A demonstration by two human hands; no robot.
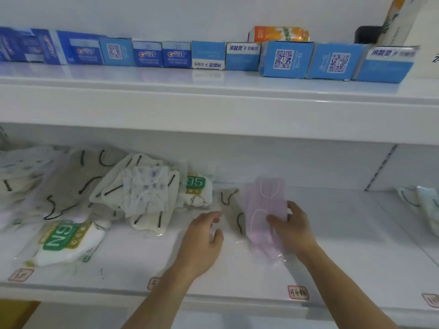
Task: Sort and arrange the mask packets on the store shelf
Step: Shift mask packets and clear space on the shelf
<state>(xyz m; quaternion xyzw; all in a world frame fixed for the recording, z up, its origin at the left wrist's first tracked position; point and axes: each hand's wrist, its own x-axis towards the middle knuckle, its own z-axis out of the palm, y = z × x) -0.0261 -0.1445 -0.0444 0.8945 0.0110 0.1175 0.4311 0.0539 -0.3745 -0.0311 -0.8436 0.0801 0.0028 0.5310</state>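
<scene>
Head view looks down on a white lower shelf [332,245] with two bare hands reaching in. The right hand [291,225] pinches a pink mask packet [263,210] at its right edge, thumb on top and fingers behind, so the hand is closed on this packet. The packet stands tilted, its near end touching the shelf, its far end raised. The left hand [204,236] lies just to the left of it, fingers relaxed and a little curled, resting on a clear wrapper on the shelf; whether it grips this wrapper I cannot tell. Between the two hands lies a beige mask with black ear loops [231,207], partly under the pink packet.

Further left is a loose pile of mask packets [142,186], white, beige and one with a small pattern. Two packets carry green labels: the N95 packet [69,241] at near left, its print turned sideways, and another packet showing "95" [196,186] far behind the left hand. At far right more packets [420,200] lie at the edge of the frame.

On the upper shelf [213,96] stands a row of blue toothpaste boxes [285,59]; some read "Crest", others show Chinese writing or QR codes. Small red stamp-like labels [298,292] sit on the near edge of the lower shelf, not readable.
</scene>
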